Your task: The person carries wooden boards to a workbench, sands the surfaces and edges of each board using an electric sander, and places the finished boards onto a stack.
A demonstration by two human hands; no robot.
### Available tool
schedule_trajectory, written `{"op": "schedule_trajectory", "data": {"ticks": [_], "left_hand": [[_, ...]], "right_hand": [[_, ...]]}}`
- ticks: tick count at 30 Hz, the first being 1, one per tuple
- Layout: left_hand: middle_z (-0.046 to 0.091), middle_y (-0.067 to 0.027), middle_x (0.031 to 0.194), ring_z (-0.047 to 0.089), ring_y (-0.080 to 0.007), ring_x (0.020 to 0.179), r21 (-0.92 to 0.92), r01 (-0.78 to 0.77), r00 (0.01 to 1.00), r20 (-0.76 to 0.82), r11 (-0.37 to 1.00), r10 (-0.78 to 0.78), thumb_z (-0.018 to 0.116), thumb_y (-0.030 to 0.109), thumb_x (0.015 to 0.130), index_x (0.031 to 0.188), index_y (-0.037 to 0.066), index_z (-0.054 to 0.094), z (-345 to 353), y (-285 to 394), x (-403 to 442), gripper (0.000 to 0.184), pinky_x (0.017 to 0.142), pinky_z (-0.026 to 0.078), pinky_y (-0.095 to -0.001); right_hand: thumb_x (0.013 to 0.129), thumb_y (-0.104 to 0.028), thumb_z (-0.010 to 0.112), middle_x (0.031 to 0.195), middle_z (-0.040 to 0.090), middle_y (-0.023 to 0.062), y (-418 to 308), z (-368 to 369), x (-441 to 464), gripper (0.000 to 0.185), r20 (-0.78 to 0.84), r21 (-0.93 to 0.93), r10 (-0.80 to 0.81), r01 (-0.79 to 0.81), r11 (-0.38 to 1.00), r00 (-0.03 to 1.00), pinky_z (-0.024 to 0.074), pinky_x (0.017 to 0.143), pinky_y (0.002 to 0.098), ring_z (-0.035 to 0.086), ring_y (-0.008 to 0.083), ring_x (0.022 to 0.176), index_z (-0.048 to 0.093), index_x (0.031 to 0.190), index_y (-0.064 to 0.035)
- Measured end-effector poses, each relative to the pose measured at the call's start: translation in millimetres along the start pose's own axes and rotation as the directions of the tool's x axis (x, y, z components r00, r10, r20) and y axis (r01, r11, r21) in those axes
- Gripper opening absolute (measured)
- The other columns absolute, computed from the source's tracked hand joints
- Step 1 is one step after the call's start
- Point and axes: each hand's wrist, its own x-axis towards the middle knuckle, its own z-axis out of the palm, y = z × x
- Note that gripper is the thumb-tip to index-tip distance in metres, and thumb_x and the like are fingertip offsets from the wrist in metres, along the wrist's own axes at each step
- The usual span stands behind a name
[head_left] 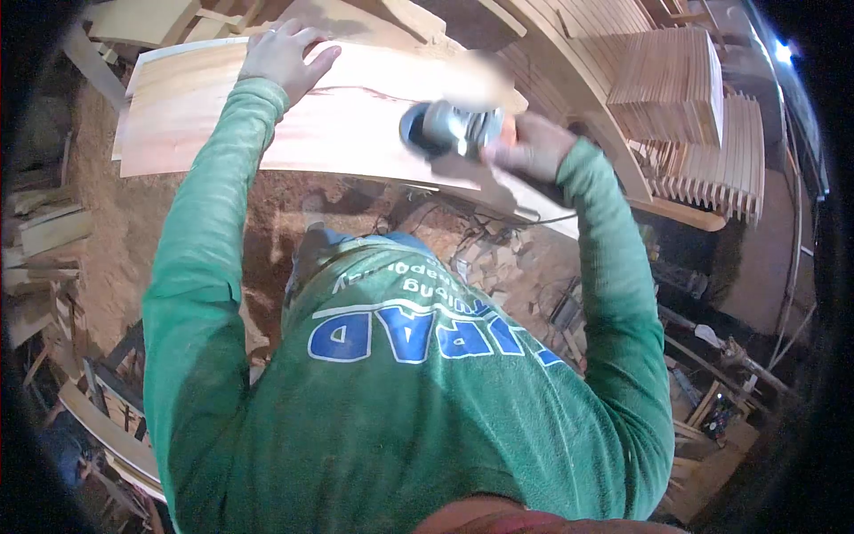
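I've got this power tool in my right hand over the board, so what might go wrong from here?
The board could shift: I see your left hand on it but no clamp.
If the power tool in your right hand skidded sideways, it might reach your bare left fingers.
The dark cord near the board could perhaps snag.
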Motion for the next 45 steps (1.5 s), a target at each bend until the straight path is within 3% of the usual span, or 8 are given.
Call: {"op": "schedule_trajectory", "data": {"ticks": [5, 8, 12, 14, 22, 30, 35, 45], "left_hand": [[0.068, -0.0083, 0.106, 0.064, -0.0309, 0.104, 0.032, -0.019, 0.999, -0.039, 0.999, 0.02, 0.061, 0.053, 0.095, 0.113, 0.014, 0.074, -0.7, 1.6, -2.3, 0.044, 0.102, 0.042, -0.046], [0.068, -0.0099, 0.105, 0.064, -0.0327, 0.106, -0.02, 0.029, 0.999, 0.042, 0.999, -0.028, 0.062, 0.052, 0.095, 0.113, 0.014, 0.074, -1.2, 0.6, -0.7, 0.044, 0.101, 0.042, -0.0469], [0.067, -0.0079, 0.114, 0.063, -0.0295, 0.113, 0.023, 0.027, 0.998, 0.054, 0.999, -0.028, 0.059, 0.053, 0.095, 0.112, 0.016, 0.074, -8.7, 6.4, 0.4, 0.043, 0.104, 0.04, -0.049], [0.067, -0.0081, 0.112, 0.063, -0.0296, 0.111, 0.016, 0.022, 0.999, 0.043, 1.0, -0.023, 0.06, 0.052, 0.095, 0.111, 0.016, 0.074, -10.6, 7.1, 1.0, 0.042, 0.102, 0.041, -0.0484], [0.067, -0.0092, 0.114, 0.063, -0.0302, 0.109, -0.021, 0.031, 0.994, 0.104, 0.999, -0.028, 0.063, 0.047, 0.094, 0.108, 0.013, 0.074, -13.5, 9.9, 1.8, 0.039, 0.102, 0.04, -0.046], [0.068, -0.007, 0.11, 0.065, -0.0286, 0.107, 0.007, -0.006, 1.0, 0.027, 1.0, 0.006, 0.061, 0.052, 0.094, 0.111, 0.016, 0.075, -6.8, 3.3, 1.2, 0.042, 0.1, 0.041, -0.0478], [0.068, -0.0069, 0.111, 0.065, -0.0283, 0.107, 0.016, -0.021, 0.999, 0.032, 1.0, 0.021, 0.06, 0.053, 0.095, 0.112, 0.016, 0.075, -6.1, 1.9, 1.6, 0.043, 0.1, 0.041, -0.0481], [0.067, -0.0086, 0.109, 0.065, -0.0301, 0.106, -0.002, -0.019, 1.0, 0.006, 1.0, 0.019, 0.06, 0.052, 0.095, 0.112, 0.016, 0.074, 1.4, -3.7, -0.3, 0.042, 0.101, 0.041, -0.0482]], "right_hand": [[0.083, -0.075, 0.065, 0.098, 0.07, 0.0124, 40.0, -60.8, 66.1, 0.082, -0.205, 0.043, 0.237, -0.233, 0.972, 0.95, 0.0531, 0.074, 0.0395, 0.066, 0.02, 0.088, 0.071, 0.117, -0.0007], [0.088, -0.066, 0.067, 0.084, 0.062, 0.0052, 35.1, -35.6, 32.4, 0.068, -0.24, 0.085, 0.072, -0.052, 0.995, 0.968, 0.0511, 0.063, 0.0324, 0.059, 0.0152, 0.073, 0.065, 0.111, -0.0016], [0.078, -0.065, 0.077, 0.116, 0.072, 0.0186, 32.3, 8.4, -23.7, 0.078, -0.001, -0.057, 0.171, -0.171, 0.984, 0.985, 0.0512, 0.1, 0.0419, 0.068, 0.029, 0.109, 0.069, 0.124, -0.0032], [0.077, -0.068, 0.077, 0.117, 0.072, 0.02, 39.7, 26.8, -34.5, 0.082, -0.083, 0.007, -0.131, 0.132, 0.991, 0.988, 0.0502, 0.102, 0.0431, 0.068, 0.0339, 0.11, 0.067, 0.126, -0.0034], [0.085, -0.069, 0.068, 0.083, 0.063, 0.0081, 25.9, -42.0, 22.3, 0.075, -0.296, 0.146, 0.194, -0.156, 0.977, 0.935, 0.0517, 0.062, 0.0349, 0.061, 0.0168, 0.072, 0.067, 0.113, 0.001], [0.081, -0.07, 0.069, 0.112, 0.073, 0.0209, 21.5, 24.7, -32.2, 0.079, -0.026, -0.086, 0.065, -0.067, 0.994, 0.998, 0.0506, 0.099, 0.0421, 0.069, 0.0317, 0.107, 0.069, 0.123, -0.0033], [0.082, -0.07, 0.069, 0.113, 0.071, 0.0165, 38.6, 0.2, -29.6, 0.08, -0.151, 0.182, 0.125, -0.096, 0.979, 0.981, 0.0523, 0.09, 0.0402, 0.067, 0.0269, 0.101, 0.068, 0.121, 0.0], [0.083, -0.083, 0.058, 0.081, 0.064, 0.0092, 21.2, -20.3, 43.2, 0.087, -0.246, 0.096, 0.18, -0.161, 0.982, 0.952, 0.0521, 0.062, 0.0364, 0.063, 0.02, 0.071, 0.07, 0.104, 0.0009]]}}
